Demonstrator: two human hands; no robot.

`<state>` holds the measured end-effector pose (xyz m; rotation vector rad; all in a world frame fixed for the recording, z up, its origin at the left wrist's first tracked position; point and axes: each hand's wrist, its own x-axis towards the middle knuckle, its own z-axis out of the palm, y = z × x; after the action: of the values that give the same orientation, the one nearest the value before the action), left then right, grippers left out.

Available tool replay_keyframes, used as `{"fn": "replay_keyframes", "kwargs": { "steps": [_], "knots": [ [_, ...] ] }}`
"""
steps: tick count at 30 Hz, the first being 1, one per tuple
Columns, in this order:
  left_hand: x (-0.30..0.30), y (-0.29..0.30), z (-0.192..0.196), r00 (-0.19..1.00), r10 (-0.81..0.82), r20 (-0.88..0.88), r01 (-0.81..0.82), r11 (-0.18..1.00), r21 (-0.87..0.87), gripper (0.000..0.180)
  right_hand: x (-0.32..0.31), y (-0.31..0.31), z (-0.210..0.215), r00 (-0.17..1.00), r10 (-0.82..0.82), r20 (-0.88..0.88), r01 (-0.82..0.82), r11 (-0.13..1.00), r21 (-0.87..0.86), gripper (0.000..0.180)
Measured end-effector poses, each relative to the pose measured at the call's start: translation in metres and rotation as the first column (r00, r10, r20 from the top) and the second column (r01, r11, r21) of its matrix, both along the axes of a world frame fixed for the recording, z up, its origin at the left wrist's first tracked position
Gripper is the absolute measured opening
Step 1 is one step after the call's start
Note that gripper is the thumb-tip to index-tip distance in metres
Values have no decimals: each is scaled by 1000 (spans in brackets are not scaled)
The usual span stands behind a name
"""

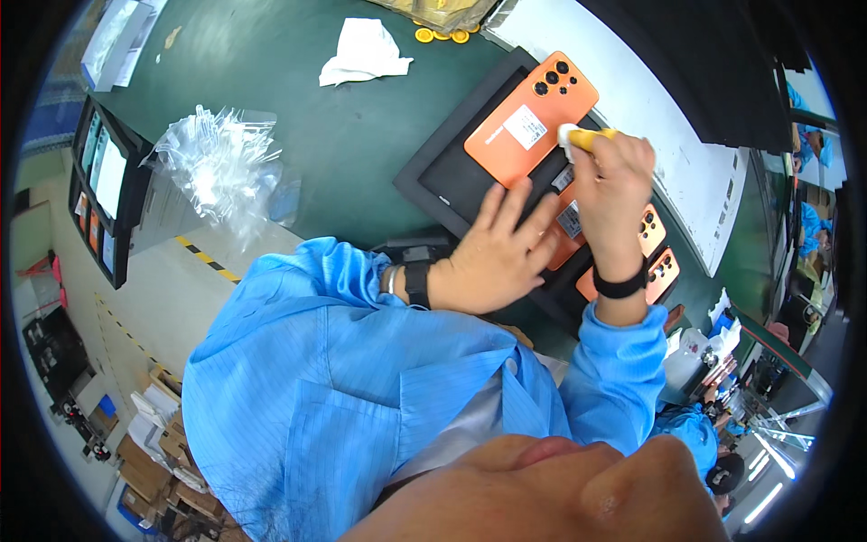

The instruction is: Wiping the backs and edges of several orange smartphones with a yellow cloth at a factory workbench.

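An orange phone (pixel 495 140) with a white label and several camera lenses lies back-up on a black tray (pixel 433 176). My right hand (pixel 616 181) is closed over its lower right edge. A yellow cover, like a finger cot (pixel 591 138), is on a finger, and a small white cloth (pixel 566 137) is pinched at its tip, at the phone's edge. My left hand (pixel 492 260) is open, fingers spread, with its fingertips beside that phone and a second orange phone (pixel 564 248), which the hands partly hide. Whether the left fingertips press on the phones or the tray, I cannot tell.
More orange phones (pixel 666 274) lie to the right. On the green table (pixel 316 144) are a crumpled white cloth (pixel 366 50), a heap of clear plastic film (pixel 221 163) and yellow rolled finger cots (pixel 424 35). A white panel (pixel 682 163) borders the tray's right side.
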<state>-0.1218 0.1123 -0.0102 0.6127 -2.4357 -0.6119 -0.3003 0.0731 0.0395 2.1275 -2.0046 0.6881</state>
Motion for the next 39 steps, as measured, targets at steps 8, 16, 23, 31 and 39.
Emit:
{"fn": "replay_keyframes", "kwargs": {
  "steps": [8, 16, 23, 31, 39],
  "knots": [
    [18, -18, -2, 991, 37, 131, -47, 996, 78, 60, -24, -51, -9, 976, -211, 48, 207, 975, 74, 13],
    [19, -19, -4, 994, 35, 101, -44, 994, 95, 57, -20, -105, 1, 978, -156, 135, 135, 979, 155, 14],
    [19, -21, -6, 995, 57, 81, -61, 997, 55, 57, 10, -115, 8, 986, 154, -63, -139, 970, 201, 9],
    [20, -17, -6, 997, 49, 51, -52, 997, 56, 56, 53, -60, -12, 973, 213, -91, -205, 975, 87, 9],
    [20, -18, -3, 993, 48, 104, -50, 999, 21, 54, 27, 7, 16, 983, 47, 176, -44, 999, -21, 8]
  ]
}}
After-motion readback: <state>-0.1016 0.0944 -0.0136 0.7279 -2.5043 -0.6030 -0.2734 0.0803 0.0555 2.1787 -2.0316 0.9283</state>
